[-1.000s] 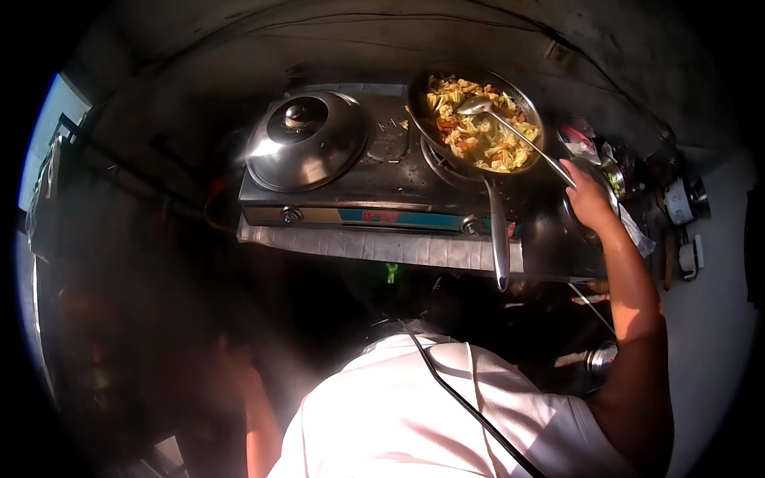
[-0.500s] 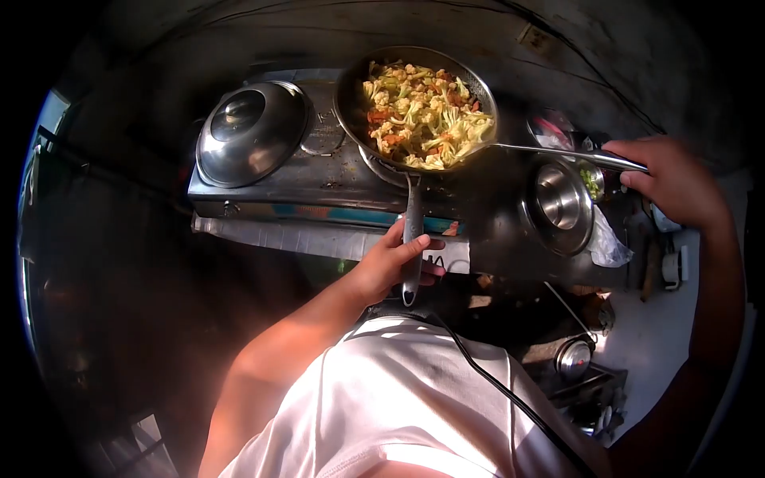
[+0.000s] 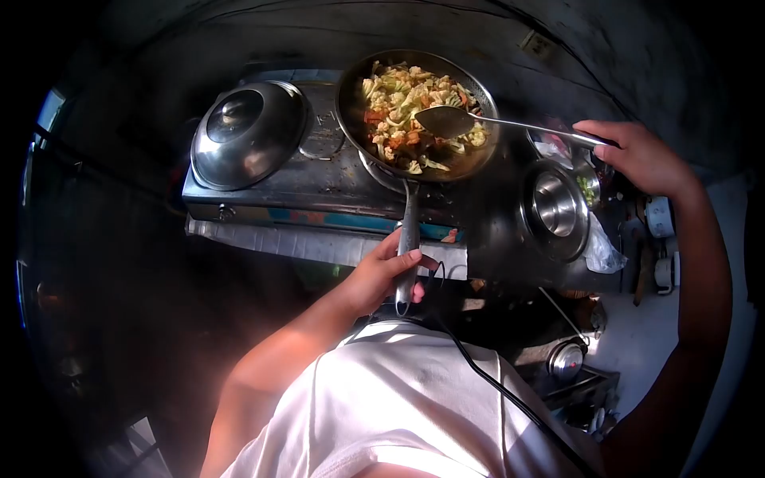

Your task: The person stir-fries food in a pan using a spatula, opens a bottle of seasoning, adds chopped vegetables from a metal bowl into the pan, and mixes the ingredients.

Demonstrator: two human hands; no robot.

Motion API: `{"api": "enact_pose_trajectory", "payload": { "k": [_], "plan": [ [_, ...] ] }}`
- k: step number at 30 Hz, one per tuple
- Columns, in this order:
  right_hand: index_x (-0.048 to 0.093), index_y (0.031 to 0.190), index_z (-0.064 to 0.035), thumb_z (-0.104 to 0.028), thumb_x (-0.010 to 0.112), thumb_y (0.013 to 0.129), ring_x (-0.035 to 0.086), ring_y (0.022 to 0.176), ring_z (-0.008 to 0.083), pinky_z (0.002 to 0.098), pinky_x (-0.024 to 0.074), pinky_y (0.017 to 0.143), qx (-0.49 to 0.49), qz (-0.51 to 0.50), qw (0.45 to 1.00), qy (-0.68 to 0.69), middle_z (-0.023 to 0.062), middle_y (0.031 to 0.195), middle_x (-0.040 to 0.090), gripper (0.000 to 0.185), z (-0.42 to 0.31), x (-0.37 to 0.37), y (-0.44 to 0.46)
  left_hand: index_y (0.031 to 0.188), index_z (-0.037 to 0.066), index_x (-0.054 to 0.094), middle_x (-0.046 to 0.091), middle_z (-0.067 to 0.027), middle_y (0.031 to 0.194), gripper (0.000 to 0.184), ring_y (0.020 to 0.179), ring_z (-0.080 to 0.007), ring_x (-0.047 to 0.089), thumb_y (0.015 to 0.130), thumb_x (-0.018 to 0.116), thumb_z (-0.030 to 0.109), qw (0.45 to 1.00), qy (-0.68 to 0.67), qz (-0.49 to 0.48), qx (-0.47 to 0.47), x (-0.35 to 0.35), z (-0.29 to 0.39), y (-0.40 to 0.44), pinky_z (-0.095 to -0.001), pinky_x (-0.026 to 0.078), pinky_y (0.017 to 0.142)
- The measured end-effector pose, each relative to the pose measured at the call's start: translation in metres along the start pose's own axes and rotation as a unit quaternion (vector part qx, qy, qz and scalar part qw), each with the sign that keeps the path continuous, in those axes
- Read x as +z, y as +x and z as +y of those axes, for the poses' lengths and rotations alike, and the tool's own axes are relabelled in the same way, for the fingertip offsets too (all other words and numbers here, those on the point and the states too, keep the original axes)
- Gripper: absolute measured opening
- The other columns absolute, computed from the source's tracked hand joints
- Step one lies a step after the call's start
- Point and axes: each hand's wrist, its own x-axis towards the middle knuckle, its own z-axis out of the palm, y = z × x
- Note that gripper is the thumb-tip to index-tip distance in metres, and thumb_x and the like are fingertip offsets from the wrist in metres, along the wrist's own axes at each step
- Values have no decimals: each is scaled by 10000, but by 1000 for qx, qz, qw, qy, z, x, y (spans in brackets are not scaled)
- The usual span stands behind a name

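My left hand (image 3: 384, 272) is wrapped round the metal handle (image 3: 409, 227) of a frying pan (image 3: 346, 119), which sits on the right burner of the stove. Cauliflower pieces with bits of red and orange (image 3: 398, 99) fill much of the pan. At the right, my right hand (image 3: 637, 155) grips the dark end of a long metal spatula (image 3: 445, 121). Its blade is over the food in the pan, its underside or face dark in shadow.
A domed steel lid (image 3: 249, 135) covers the left side of the stove (image 3: 319, 187). Right of the stove are a steel bowl (image 3: 556, 205), a clear plastic bag (image 3: 603, 248) and chopped greens (image 3: 586, 190). A black cable (image 3: 494, 380) hangs over the white shirt.
My left hand has come up from the lower left and taken hold of the pan handle. The spatula's blade, low at the pan's right edge half a second ago, now shows above the food.
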Motion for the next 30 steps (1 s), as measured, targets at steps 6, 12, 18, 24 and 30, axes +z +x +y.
{"api": "enact_pose_trajectory", "payload": {
  "k": [6,12,18,24,30],
  "plan": [
    [558,1245,-61,-134,489,918,414,562,68,267,377,507,112,20,994,-9,-12,678,501,342,30,-33,19,1433,134,271,599,-123,1068,586,772,-227,652,932,543,271,998,-1,55,10,-18,-3,-24,-310,546,634],
    [552,1251,-51,-215,547,916,477,549,82,254,385,504,172,-59,978,100,15,627,538,373,75,10,114,1311,90,432,604,-103,1071,435,800,-226,640,924,543,254,956,20,293,-13,-105,-49,-68,-314,542,655],
    [521,1255,26,-144,581,895,583,937,117,254,459,836,-4,-45,996,82,82,1076,655,403,59,17,89,1253,48,452,587,-135,1060,359,860,-263,634,919,494,174,868,51,487,-86,-183,-138,-151,-389,541,741],
    [525,1284,-42,-145,586,881,543,728,91,244,462,688,91,-22,994,52,61,900,660,419,64,-29,67,1211,45,482,589,-138,1028,321,812,-260,639,898,494,114,830,-22,550,-86,-201,-178,-198,-372,552,682],
    [528,1295,-76,-159,607,833,436,475,53,228,369,430,104,-90,990,44,-1,639,540,476,72,-36,171,1169,73,531,612,-92,958,295,748,-200,620,883,540,146,829,49,554,-65,-213,-168,-184,-320,525,622]
  ]
}}
